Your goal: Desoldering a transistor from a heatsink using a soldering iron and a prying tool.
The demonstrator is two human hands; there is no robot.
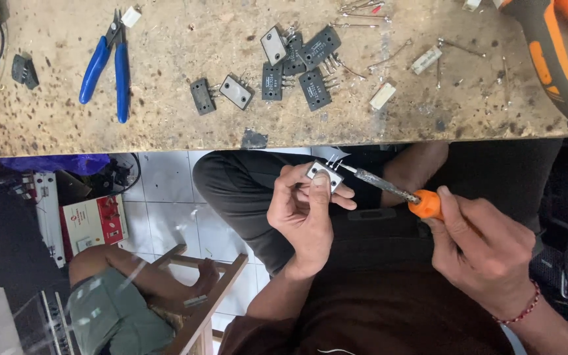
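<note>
My left hand (304,207) pinches a small rectangular transistor (323,175) with a silver back and thin metal legs, holding it over my lap below the bench edge. My right hand (481,250) grips a soldering iron by its orange handle (426,204). The iron's dark metal shaft (379,183) points left, and its tip touches the transistor near its legs.
A worn workbench (185,125) holds several black transistors (297,66), blue-handled cutters (110,62), small white parts (382,96) and an orange and black tool (550,59). Below left, another person's leg rests by a wooden stool (205,289) on white floor tiles.
</note>
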